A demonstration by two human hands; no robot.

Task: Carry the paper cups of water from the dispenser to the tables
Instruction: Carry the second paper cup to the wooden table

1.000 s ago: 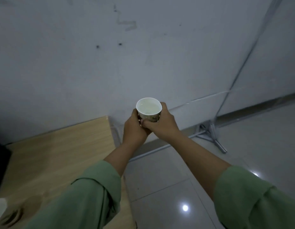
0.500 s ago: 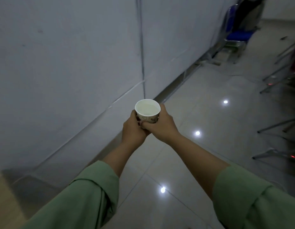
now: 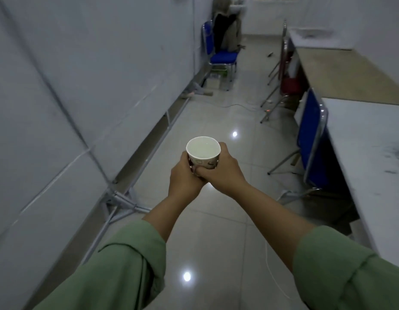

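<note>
Mid-carry: small white patterned paper cup of water (image 3: 203,153) clasped by left hand (image 3: 184,175) and right hand (image 3: 223,173). Next, probably: level travel to long white-topped table (image 3: 368,166), then gentle set-down.

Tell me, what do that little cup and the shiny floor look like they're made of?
The small white printed cup looks like paper: matte wall, thin rolled rim. The pale floor seems to be glossy glazed tile: visible joints and sharp lamp reflections.

one paper cup (image 3: 203,153), two hands, two blue chairs, two tables
</note>
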